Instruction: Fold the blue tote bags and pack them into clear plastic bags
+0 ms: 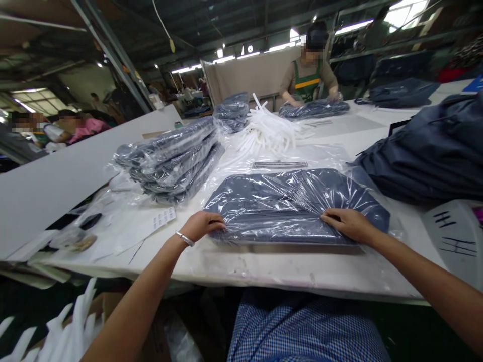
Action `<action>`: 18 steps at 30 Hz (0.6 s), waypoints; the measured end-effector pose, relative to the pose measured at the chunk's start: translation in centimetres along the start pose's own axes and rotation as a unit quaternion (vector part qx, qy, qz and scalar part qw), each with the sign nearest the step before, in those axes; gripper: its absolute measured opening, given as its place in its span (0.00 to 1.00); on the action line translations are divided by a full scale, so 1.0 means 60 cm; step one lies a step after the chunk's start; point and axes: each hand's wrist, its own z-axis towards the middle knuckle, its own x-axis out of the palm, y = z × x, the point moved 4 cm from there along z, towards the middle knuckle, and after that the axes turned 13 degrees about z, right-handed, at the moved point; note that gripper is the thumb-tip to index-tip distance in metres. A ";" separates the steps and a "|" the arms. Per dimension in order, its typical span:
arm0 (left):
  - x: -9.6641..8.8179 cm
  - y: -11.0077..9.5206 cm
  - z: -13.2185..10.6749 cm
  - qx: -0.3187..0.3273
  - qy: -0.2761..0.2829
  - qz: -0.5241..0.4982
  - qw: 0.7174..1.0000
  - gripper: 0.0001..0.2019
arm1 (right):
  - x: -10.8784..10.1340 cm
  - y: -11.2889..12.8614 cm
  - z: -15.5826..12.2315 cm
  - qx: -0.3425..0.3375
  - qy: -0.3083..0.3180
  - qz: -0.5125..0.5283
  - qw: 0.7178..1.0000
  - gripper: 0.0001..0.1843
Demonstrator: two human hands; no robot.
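Note:
A folded dark blue garment in a clear plastic bag (290, 203) lies flat on the white table (264, 269) right in front of me. My left hand (202, 224) pinches the bag's near left edge, fingers curled on the plastic. My right hand (349, 222) presses on the bag's near right edge, fingers bent over the plastic. A silver bangle sits on my left wrist.
A stack of bagged garments (173, 158) stands to the left, white plastic strips (269, 131) lie behind, and a pile of unbagged dark garments (430, 153) is at the right. A person in a green apron (307, 75) works across the table. Other people sit far left.

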 end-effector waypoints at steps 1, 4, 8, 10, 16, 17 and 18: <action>-0.006 0.001 -0.004 0.004 -0.006 0.022 1.000 0.13 | 0.001 0.000 0.000 0.000 0.001 0.003 1.000 0.19; -0.021 -0.004 -0.021 0.025 -0.026 0.054 0.998 0.14 | 0.002 0.000 -0.001 0.002 0.004 0.009 1.000 0.19; -0.020 -0.024 -0.043 0.001 -0.093 0.128 0.987 0.16 | 0.002 0.002 -0.002 0.002 -0.009 0.018 1.000 0.18; -0.008 -0.029 -0.050 -0.049 -0.136 0.171 0.975 0.16 | 0.002 0.003 -0.003 0.005 -0.016 0.018 1.000 0.18; 0.045 0.014 -0.008 -0.082 -0.102 0.098 0.987 0.17 | 0.001 -0.001 -0.001 0.017 -0.022 0.009 1.000 0.19; 0.048 0.026 0.006 -0.075 -0.087 0.089 0.989 0.18 | 0.000 -0.001 0.002 0.020 -0.021 0.005 1.000 0.19; 0.049 0.038 0.021 -0.071 -0.077 0.086 0.991 0.19 | 0.000 -0.001 0.005 0.024 -0.021 -0.001 0.999 0.19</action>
